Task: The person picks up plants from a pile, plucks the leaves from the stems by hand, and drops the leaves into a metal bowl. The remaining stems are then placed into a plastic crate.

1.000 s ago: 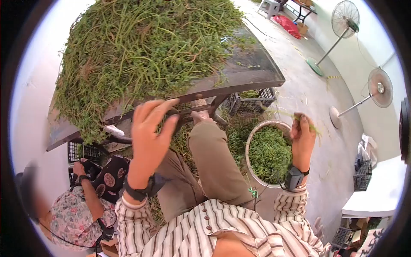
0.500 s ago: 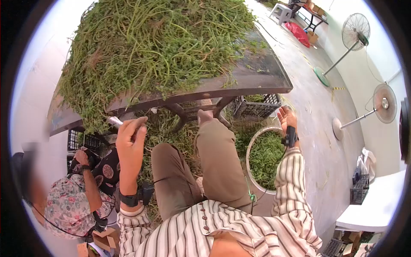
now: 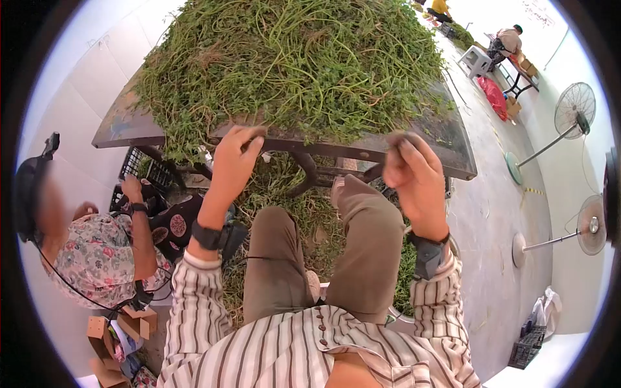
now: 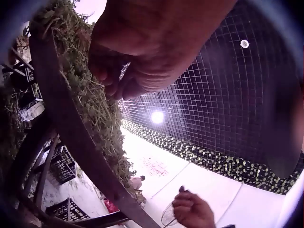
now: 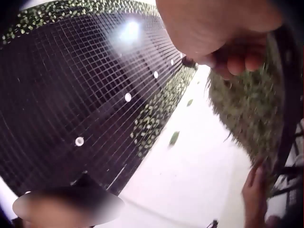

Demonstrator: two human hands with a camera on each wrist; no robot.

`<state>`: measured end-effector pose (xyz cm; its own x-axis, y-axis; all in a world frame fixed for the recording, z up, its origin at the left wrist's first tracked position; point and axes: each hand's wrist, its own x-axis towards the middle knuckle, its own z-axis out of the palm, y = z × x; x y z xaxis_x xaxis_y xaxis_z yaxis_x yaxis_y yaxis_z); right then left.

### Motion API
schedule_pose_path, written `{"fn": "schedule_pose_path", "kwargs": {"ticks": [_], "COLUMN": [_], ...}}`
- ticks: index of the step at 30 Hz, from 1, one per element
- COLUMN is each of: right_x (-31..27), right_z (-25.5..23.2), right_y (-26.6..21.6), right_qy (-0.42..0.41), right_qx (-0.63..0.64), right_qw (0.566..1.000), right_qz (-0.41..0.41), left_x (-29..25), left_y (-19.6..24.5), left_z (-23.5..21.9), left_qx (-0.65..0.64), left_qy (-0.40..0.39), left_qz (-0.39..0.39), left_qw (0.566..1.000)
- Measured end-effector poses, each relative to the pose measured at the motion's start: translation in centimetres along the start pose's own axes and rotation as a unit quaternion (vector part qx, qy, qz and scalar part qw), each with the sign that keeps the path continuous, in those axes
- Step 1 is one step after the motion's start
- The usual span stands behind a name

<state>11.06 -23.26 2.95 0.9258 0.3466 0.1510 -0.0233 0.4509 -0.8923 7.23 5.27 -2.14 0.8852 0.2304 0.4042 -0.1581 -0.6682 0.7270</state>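
A large heap of leafy green stems (image 3: pixel 304 71) covers most of the dark table (image 3: pixel 453 145) in the head view. My left hand (image 3: pixel 234 163) hovers at the table's front edge, left of the middle, its fingers loosely bent and nothing visible in them. Farther right, my right hand (image 3: pixel 417 184) is raised near the same edge with relaxed, bent fingers; its fingertips look dark and no stem shows. In the left wrist view, a gap shows between the thumb and fingers of my left hand (image 4: pixel 147 52). The right wrist view shows my right hand (image 5: pixel 223 38) close to the heap.
Below my right forearm stands a round tub (image 3: pixel 402 317) of picked greens, partly hidden. Loose stems (image 3: pixel 317 220) litter the floor under the table. At the left sits another person (image 3: pixel 97 258). Two standing fans (image 3: pixel 576 110) and a red bag (image 3: pixel 493 98) are to the right.
The right hand held a green stem by the tub, opened beside it without the stem, then moved left to the table edge. The left hand dipped, then rose toward the heap. The head view turned.
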Motion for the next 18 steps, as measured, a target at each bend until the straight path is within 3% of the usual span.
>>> {"fn": "schedule_pose_path", "kwargs": {"ticks": [4, 8, 10, 16, 18], "right_x": [3.2, 7.1, 8.8, 9.9, 10.2], "right_z": [6.0, 8.2, 8.1, 5.6, 4.9], "right_y": [0.7, 4.0, 6.4, 10.6, 10.5], "right_qy": [-0.121, -0.143, -0.104, -0.029, -0.014], "right_qx": [0.124, 0.195, 0.204, 0.202, 0.234], "right_qw": [0.985, 0.970, 0.973, 0.976, 0.966], "right_qz": [-0.008, 0.000, 0.007, 0.081, 0.108], "left_x": [2.3, 2.5, 2.3, 3.1, 3.4], "left_y": [-0.9, -1.8, -2.3, -4.7, -4.6], "left_z": [0.3, 0.3, 0.4, 0.5, 0.2], "left_qx": [0.028, 0.027, 0.095, 0.095, 0.096], "left_qy": [-0.012, 0.008, -0.030, 0.011, 0.027], "left_qz": [0.000, 0.009, 0.004, 0.026, -0.032], "left_qw": [1.000, 1.000, 0.995, 0.995, 0.995]}}
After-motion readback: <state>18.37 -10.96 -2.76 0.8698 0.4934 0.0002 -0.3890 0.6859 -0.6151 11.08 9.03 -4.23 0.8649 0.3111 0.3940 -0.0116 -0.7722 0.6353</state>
